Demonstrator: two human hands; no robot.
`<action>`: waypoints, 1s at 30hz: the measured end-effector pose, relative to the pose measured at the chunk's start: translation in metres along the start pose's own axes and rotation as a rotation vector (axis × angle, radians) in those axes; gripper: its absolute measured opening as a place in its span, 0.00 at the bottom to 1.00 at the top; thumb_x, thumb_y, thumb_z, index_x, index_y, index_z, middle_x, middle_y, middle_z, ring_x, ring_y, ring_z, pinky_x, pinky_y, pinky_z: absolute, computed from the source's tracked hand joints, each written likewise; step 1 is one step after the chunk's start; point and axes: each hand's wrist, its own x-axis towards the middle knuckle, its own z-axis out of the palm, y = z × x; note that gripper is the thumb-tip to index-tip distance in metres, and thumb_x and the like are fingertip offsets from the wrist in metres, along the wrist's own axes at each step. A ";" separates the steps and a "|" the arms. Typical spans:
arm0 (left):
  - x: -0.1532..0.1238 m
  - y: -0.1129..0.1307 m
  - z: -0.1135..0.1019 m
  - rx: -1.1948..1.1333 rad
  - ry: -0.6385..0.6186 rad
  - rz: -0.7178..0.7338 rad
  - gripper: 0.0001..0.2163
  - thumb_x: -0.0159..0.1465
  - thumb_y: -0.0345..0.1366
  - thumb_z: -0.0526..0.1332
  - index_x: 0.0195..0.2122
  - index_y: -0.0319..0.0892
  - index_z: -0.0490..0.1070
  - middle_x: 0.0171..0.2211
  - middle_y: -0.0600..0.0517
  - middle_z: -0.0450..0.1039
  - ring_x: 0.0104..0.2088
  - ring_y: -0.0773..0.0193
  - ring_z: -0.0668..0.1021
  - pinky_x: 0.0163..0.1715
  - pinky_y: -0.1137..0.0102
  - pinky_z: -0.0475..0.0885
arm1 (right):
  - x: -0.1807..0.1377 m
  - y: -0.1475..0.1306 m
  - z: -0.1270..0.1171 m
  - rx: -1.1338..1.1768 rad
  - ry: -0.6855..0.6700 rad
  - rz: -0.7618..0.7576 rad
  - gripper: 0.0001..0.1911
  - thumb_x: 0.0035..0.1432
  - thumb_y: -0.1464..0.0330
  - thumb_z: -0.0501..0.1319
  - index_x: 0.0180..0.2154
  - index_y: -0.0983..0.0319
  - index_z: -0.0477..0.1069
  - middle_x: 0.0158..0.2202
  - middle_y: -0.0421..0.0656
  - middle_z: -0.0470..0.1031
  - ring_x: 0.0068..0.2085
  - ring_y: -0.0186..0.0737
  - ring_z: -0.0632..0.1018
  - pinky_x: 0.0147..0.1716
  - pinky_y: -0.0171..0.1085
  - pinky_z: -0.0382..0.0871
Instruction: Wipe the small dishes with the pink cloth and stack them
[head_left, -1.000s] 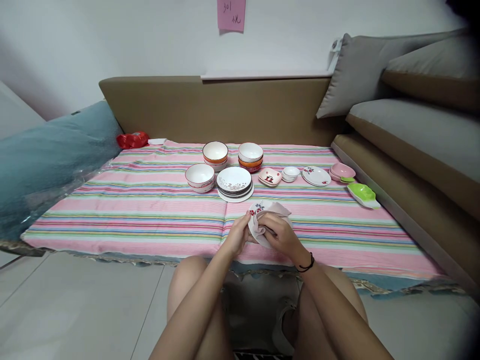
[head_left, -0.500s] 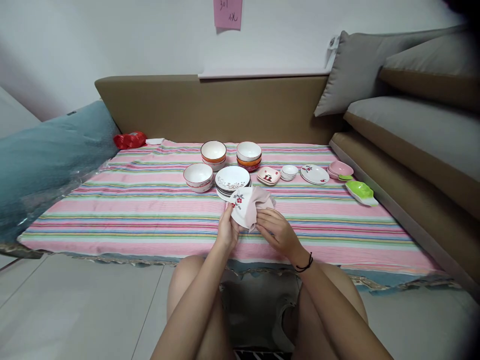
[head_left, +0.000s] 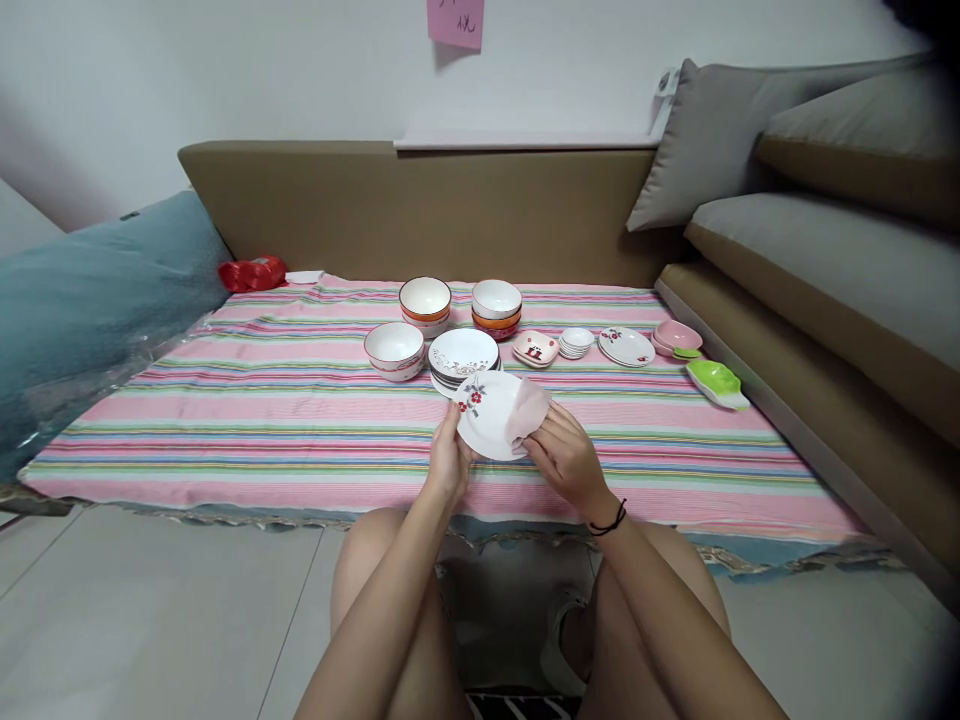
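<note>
My left hand (head_left: 448,462) grips the lower left rim of a small white plate (head_left: 484,420) with a red flower print, held tilted above the striped cloth. My right hand (head_left: 568,458) presses a pale pink cloth (head_left: 527,412) against the plate's right side, fingers closed on it. Both hands sit just in front of a stack of patterned plates (head_left: 461,357).
On the pink striped cover (head_left: 300,420) stand white bowls (head_left: 394,348), two stacks of bowls (head_left: 424,300), a small pink dish (head_left: 535,348), tiny saucers (head_left: 577,342), a flowered plate (head_left: 627,346), pink dishes (head_left: 679,336) and a green dish (head_left: 716,381). Grey cushions (head_left: 810,230) lie right, a teal pillow (head_left: 82,300) left.
The plate has been lifted and turned so its face shows more fully. The cloth, bunched over it before, now lies against the right side. The view has dipped slightly.
</note>
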 end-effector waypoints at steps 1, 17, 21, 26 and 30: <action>-0.001 0.000 0.000 0.000 -0.003 -0.005 0.21 0.61 0.47 0.60 0.49 0.38 0.71 0.48 0.45 0.74 0.44 0.55 0.77 0.37 0.66 0.76 | -0.001 -0.001 0.001 0.008 0.011 0.000 0.09 0.62 0.71 0.53 0.40 0.60 0.71 0.37 0.47 0.75 0.44 0.47 0.73 0.51 0.53 0.66; -0.001 -0.015 -0.003 0.056 -0.100 -0.073 0.18 0.61 0.48 0.60 0.47 0.43 0.73 0.52 0.48 0.72 0.53 0.58 0.72 0.50 0.69 0.67 | -0.005 -0.019 0.026 0.095 -0.117 -0.010 0.10 0.62 0.64 0.54 0.41 0.62 0.69 0.38 0.49 0.74 0.45 0.48 0.73 0.50 0.51 0.67; 0.001 -0.022 -0.006 0.093 -0.162 -0.079 0.18 0.59 0.48 0.62 0.45 0.42 0.74 0.51 0.48 0.73 0.53 0.59 0.71 0.51 0.70 0.65 | -0.006 -0.015 0.029 0.040 -0.155 0.045 0.13 0.63 0.61 0.54 0.39 0.63 0.70 0.38 0.51 0.74 0.45 0.49 0.73 0.47 0.50 0.68; -0.002 -0.028 -0.005 0.163 -0.188 -0.086 0.15 0.57 0.40 0.65 0.45 0.44 0.73 0.38 0.52 0.76 0.37 0.64 0.75 0.35 0.74 0.70 | -0.008 -0.006 0.035 -0.040 -0.134 0.085 0.20 0.65 0.60 0.48 0.50 0.66 0.66 0.46 0.55 0.72 0.51 0.52 0.71 0.52 0.54 0.64; -0.005 -0.027 -0.002 0.118 -0.218 -0.126 0.17 0.58 0.44 0.63 0.47 0.43 0.71 0.33 0.52 0.75 0.28 0.68 0.73 0.27 0.74 0.71 | -0.007 0.000 0.038 -0.091 -0.104 0.138 0.21 0.66 0.62 0.47 0.55 0.66 0.62 0.51 0.54 0.70 0.55 0.52 0.68 0.57 0.55 0.60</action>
